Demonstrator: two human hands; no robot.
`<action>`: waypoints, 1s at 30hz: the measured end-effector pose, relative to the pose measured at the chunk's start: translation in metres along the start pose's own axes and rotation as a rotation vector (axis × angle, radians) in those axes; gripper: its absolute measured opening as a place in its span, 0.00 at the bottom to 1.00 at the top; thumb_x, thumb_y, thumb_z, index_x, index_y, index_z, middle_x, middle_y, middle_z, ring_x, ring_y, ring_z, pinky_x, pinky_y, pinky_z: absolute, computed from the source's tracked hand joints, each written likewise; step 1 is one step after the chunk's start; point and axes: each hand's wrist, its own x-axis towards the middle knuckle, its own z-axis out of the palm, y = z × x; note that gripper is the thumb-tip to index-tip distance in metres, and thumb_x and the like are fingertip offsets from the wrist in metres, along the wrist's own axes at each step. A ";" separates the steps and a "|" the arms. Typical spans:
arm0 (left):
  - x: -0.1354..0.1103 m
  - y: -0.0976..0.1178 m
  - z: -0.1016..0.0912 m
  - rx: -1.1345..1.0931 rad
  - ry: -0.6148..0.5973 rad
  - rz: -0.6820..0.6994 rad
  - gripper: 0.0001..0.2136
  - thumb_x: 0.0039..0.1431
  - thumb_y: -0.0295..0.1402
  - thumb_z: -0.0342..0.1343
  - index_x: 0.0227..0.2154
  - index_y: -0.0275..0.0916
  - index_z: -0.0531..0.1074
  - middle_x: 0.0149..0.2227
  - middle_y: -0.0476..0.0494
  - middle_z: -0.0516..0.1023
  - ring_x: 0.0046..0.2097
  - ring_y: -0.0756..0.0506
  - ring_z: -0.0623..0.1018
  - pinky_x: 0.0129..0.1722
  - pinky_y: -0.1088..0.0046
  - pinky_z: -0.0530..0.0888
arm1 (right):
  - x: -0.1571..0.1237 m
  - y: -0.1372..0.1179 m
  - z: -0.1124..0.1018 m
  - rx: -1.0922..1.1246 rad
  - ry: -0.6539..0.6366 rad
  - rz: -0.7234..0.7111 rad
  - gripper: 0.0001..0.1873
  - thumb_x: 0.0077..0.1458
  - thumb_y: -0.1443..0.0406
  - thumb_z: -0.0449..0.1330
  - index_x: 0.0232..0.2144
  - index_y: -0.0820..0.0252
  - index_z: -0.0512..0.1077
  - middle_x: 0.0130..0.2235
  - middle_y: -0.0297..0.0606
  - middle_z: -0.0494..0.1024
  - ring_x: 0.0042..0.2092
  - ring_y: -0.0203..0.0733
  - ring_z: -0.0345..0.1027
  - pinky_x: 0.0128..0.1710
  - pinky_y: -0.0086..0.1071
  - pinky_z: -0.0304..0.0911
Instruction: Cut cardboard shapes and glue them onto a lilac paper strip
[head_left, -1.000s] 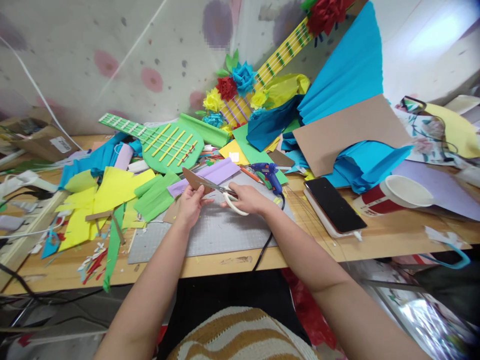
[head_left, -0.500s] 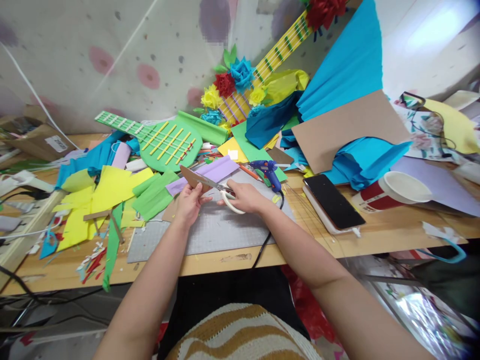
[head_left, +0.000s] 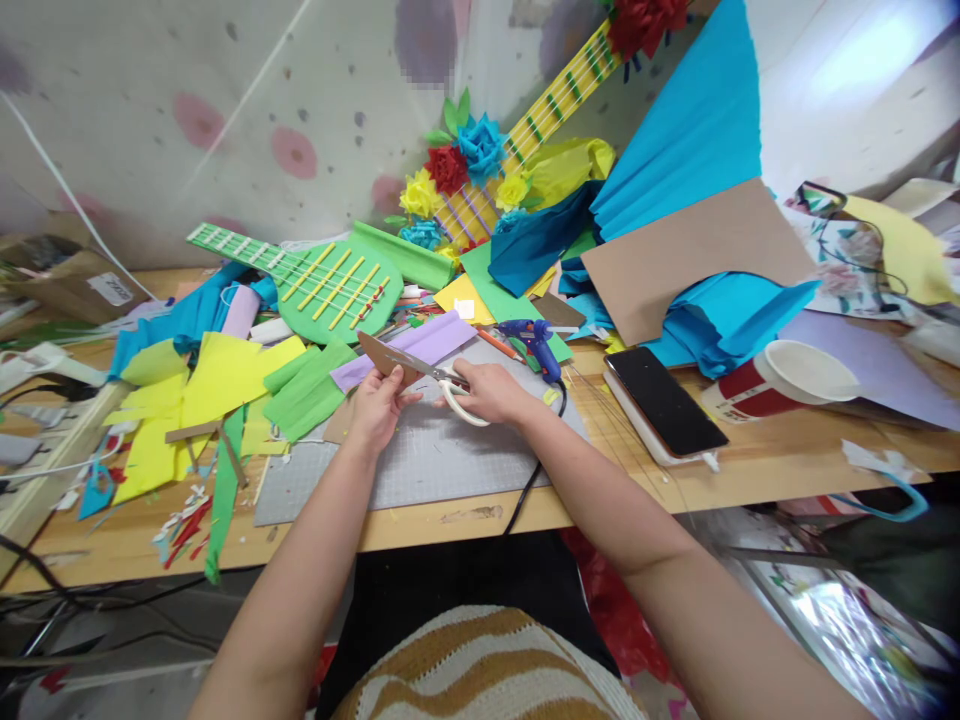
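Observation:
A small piece of brown cardboard (head_left: 384,355) is pinched in my left hand (head_left: 379,405), above the grey cutting mat (head_left: 435,470). My right hand (head_left: 491,392) grips a pair of scissors (head_left: 465,408) by its white handles. The scissor blades point left and lie against the cardboard; how far they are parted is hard to make out. Just behind the hands lie a strip of purple crepe paper (head_left: 427,345) and folded green crepe paper (head_left: 311,390). A blue glue gun (head_left: 536,343) rests right of my right hand.
A green paper instrument (head_left: 337,295) lies at the back left, and a yellow flowered guitar (head_left: 469,215) leans on the wall. Yellow paper (head_left: 217,380) and scraps cover the left side. A phone (head_left: 667,400), a paper cup (head_left: 780,385) and cut cardboard (head_left: 690,250) are on the right.
The view has shifted very slightly. Both hands, the scissors and the cardboard hold almost the same position.

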 end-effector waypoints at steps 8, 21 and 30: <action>-0.001 0.000 0.002 0.052 0.008 0.014 0.15 0.42 0.34 0.65 0.33 0.37 0.68 0.33 0.48 0.78 0.35 0.48 0.79 0.23 0.80 0.74 | 0.000 0.004 -0.001 0.019 -0.001 0.004 0.25 0.48 0.44 0.53 0.32 0.60 0.67 0.29 0.39 0.74 0.29 0.38 0.64 0.27 0.27 0.45; -0.003 0.003 0.003 0.117 -0.018 0.036 0.17 0.41 0.35 0.65 0.35 0.36 0.69 0.32 0.45 0.78 0.32 0.45 0.79 0.20 0.78 0.73 | 0.002 0.021 -0.001 0.201 -0.072 -0.048 0.23 0.49 0.46 0.54 0.29 0.61 0.68 0.28 0.34 0.71 0.28 0.34 0.59 0.27 0.25 0.47; -0.008 -0.004 0.008 0.211 -0.145 -0.023 0.19 0.42 0.39 0.64 0.35 0.36 0.67 0.33 0.43 0.78 0.32 0.44 0.79 0.21 0.76 0.75 | 0.002 0.017 -0.002 0.207 -0.163 -0.033 0.25 0.50 0.44 0.51 0.34 0.60 0.64 0.33 0.37 0.73 0.31 0.36 0.62 0.27 0.25 0.49</action>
